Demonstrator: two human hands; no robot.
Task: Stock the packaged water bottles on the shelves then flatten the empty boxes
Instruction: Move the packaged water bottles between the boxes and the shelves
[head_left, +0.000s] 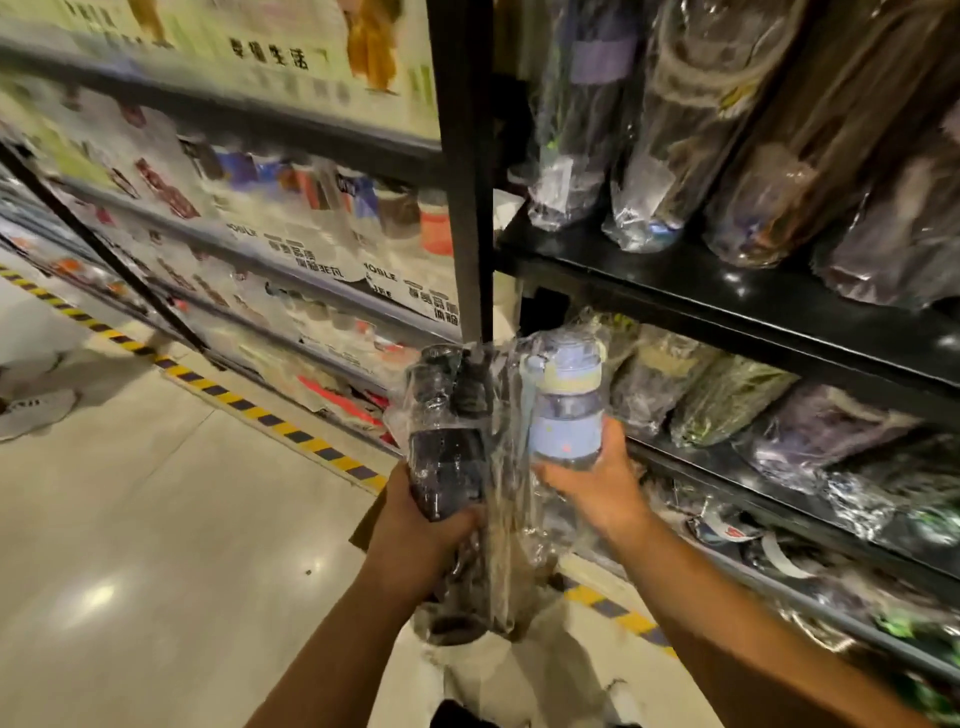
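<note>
Two hands (415, 525) (597, 480), each gripping a wrapped bottle (447, 457) (566, 410)

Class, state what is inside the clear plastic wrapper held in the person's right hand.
A light blue water bottle with a pale yellow band shows through the wrapper; the right hand covers its lower end.
</note>
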